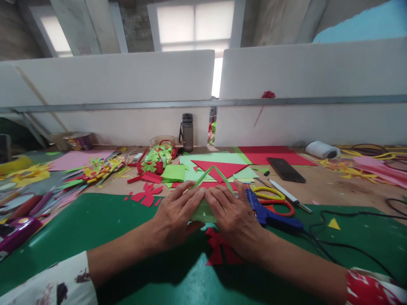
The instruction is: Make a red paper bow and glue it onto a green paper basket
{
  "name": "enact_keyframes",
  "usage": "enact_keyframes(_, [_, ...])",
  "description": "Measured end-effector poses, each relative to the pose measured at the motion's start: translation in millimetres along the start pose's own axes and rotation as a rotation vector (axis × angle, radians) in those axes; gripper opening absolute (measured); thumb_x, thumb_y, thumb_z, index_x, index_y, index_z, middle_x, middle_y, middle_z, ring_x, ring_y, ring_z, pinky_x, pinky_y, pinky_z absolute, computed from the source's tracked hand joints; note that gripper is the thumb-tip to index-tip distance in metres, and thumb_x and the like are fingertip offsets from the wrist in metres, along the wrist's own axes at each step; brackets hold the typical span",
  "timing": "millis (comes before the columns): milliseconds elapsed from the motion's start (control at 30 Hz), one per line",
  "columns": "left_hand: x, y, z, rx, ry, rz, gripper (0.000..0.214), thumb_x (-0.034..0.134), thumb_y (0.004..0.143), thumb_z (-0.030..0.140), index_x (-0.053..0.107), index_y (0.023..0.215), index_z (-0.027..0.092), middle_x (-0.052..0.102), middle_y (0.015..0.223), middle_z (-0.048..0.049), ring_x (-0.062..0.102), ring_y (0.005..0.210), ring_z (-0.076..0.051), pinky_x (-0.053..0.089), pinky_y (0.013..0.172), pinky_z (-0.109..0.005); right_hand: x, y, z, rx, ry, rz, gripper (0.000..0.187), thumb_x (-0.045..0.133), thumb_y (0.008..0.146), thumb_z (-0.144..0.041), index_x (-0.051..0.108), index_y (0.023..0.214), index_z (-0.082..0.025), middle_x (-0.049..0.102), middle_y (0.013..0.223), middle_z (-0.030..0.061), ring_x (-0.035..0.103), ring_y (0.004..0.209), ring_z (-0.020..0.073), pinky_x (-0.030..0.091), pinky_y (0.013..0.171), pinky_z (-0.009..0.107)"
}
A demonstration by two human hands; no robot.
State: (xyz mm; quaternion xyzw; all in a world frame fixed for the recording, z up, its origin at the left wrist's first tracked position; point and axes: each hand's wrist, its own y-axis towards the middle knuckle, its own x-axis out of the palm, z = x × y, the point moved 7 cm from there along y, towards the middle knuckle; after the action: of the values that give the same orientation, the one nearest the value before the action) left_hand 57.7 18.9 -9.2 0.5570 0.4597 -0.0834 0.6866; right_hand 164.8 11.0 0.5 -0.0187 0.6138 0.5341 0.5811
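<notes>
My left hand [173, 218] and my right hand [233, 218] meet over the green cutting mat [95, 228]. Together they pinch a folded light green paper piece [203, 212], whose thin strips rise in a peak [211, 171] above my fingertips. Below my right hand a red cut-out paper shape [219, 250] lies on the mat, partly under my wrist. A blue glue gun [270, 214] lies just right of my right hand, its black cord running right.
Yellow and red scissors [273, 197], a white pen [288, 195] and a black phone [285, 169] lie to the right. Green and red paper sheets [219, 165], a grey bottle [187, 132], paper flowers [101, 167] and scraps crowd the table. White partitions [127, 93] stand behind.
</notes>
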Motion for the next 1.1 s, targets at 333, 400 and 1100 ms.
enact_keyframes(333, [-9.3,-16.9,-13.9,0.019,0.264,0.155,0.059,0.068,0.080,0.023,0.043,0.132,0.013,0.063,0.118,-0.0139,0.049,0.112,-0.033,0.045,0.090,-0.048,1.0,-2.1,22.4,0.085,0.107,0.028,0.055,0.061,0.085,-0.026,0.042,0.133,-0.007,0.058,0.127,0.0193,0.045,0.123,0.0326,0.011,0.106,0.057])
enact_keyframes(400, [-8.6,-19.3,-16.5,0.009,0.291,0.144,0.058,0.068,0.080,0.024,0.044,0.131,0.012,0.064,0.117,-0.0143,0.050,0.109,-0.033,0.044,0.089,-0.047,2.0,-7.2,29.4,0.104,0.097,0.033,0.057,0.062,0.085,-0.027,0.040,0.133,-0.007,0.059,0.125,0.0195,0.047,0.121,0.0326,0.012,0.106,0.057])
enact_keyframes(1100, [-4.6,-18.3,-13.9,-0.024,0.446,0.112,0.047,0.060,0.085,0.032,0.050,0.123,0.007,0.064,0.116,-0.0176,0.051,0.104,-0.034,0.038,0.088,-0.050,34.5,-29.0,59.8,0.864,1.025,-0.130,0.004,0.061,0.075,-0.023,0.058,0.075,-0.020,0.061,0.071,-0.0018,0.057,0.064,0.0142,0.045,0.059,0.027])
